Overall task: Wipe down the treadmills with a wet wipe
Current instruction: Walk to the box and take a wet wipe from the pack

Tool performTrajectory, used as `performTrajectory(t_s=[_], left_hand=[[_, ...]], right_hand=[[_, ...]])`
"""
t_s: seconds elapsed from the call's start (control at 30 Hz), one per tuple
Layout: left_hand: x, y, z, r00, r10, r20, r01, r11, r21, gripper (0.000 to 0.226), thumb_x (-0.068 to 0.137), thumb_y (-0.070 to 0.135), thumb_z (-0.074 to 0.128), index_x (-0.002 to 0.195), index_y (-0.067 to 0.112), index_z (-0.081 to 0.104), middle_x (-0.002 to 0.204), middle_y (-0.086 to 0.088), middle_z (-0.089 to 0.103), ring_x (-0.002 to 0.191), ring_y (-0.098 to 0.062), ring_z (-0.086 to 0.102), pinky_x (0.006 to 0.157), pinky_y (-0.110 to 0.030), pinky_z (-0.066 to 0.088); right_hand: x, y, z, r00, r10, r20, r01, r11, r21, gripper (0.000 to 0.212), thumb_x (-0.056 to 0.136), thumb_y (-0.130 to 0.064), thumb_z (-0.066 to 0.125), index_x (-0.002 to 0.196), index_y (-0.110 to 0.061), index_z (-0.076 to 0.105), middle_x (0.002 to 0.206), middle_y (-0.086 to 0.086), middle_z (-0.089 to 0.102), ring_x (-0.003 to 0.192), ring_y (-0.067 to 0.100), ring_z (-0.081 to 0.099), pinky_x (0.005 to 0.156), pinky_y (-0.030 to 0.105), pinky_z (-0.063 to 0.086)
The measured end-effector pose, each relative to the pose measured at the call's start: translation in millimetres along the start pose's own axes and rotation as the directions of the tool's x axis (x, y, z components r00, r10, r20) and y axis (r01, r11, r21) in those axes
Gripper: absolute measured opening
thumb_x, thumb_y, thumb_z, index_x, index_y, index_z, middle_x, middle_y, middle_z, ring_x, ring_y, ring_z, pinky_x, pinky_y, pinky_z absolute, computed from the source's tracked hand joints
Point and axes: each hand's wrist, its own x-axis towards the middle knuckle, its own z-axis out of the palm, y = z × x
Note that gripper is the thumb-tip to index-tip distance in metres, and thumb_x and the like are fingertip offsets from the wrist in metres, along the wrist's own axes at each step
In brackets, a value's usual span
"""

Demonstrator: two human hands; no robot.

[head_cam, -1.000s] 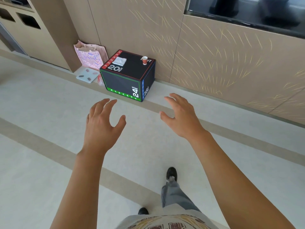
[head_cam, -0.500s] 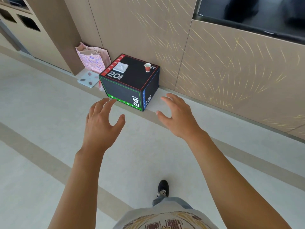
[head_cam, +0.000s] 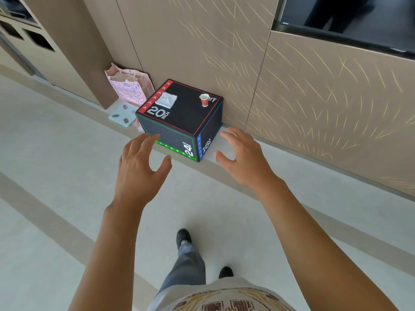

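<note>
A folded white wipe lies on the top left of a black plyo box that stands on the floor against the wall. My left hand is held out in front of the box's near left corner, fingers spread and relaxed, holding nothing. To the right of the box, my right hand hovers over the floor, also spread and empty. Neither hand touches the box or the wipe. No treadmill is in view.
A small red paper cup stands on the box's far right corner. A pink patterned paper bag leans on the wall left of the box, with a pale scale on the floor before it. Beige wall panels run behind; my feet are below.
I have walked closer to the box, which now looks larger and nearer. Both hands stay spread and empty, now reaching level with the box's near edge.
</note>
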Motion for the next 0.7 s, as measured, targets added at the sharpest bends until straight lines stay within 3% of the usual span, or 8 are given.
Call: performTrajectory(t_s=[0.23, 0.57, 0.7], left_hand=[[92.8, -49.7, 15.4, 1.000, -0.005, -0.022, 0.004, 1.000, -0.023, 0.059, 0.097, 0.044, 0.063, 0.151, 0.024, 0.051, 0.157, -0.005, 0.050, 0.146, -0.029, 0.040, 0.116, -0.058, 0.041], [266.6, -139.9, -16.1, 0.998, -0.015, -0.062, 0.009, 0.996, -0.094, 0.065, 0.092, 0.048, 0.057, 0.150, 0.020, 0.054, 0.152, -0.006, 0.054, 0.141, -0.029, 0.042, 0.114, -0.056, 0.043], [315.1, -173.6, -22.7, 0.998, -0.027, -0.063, 0.020, 0.994, -0.109, 0.066, 0.091, 0.052, 0.053, 0.149, 0.022, 0.054, 0.150, -0.007, 0.055, 0.139, -0.030, 0.044, 0.114, -0.056, 0.043]], right_hand=[[101.3, -9.4, 23.1, 1.000, -0.017, 0.002, 0.017, 1.000, -0.019, 0.065, 0.096, -0.055, 0.048, 0.151, -0.019, 0.050, 0.159, 0.003, 0.045, 0.146, 0.021, 0.038, 0.118, 0.048, 0.037], [276.3, -56.7, 54.3, 0.999, -0.004, 0.044, 0.008, 0.996, -0.087, 0.066, 0.097, -0.055, 0.050, 0.152, -0.018, 0.049, 0.160, 0.005, 0.043, 0.148, 0.024, 0.037, 0.119, 0.051, 0.035], [332.0, -75.6, 71.2, 0.999, -0.020, 0.049, 0.024, 0.997, -0.080, 0.071, 0.093, -0.062, 0.042, 0.151, -0.023, 0.049, 0.159, 0.001, 0.044, 0.146, 0.021, 0.039, 0.117, 0.052, 0.038]])
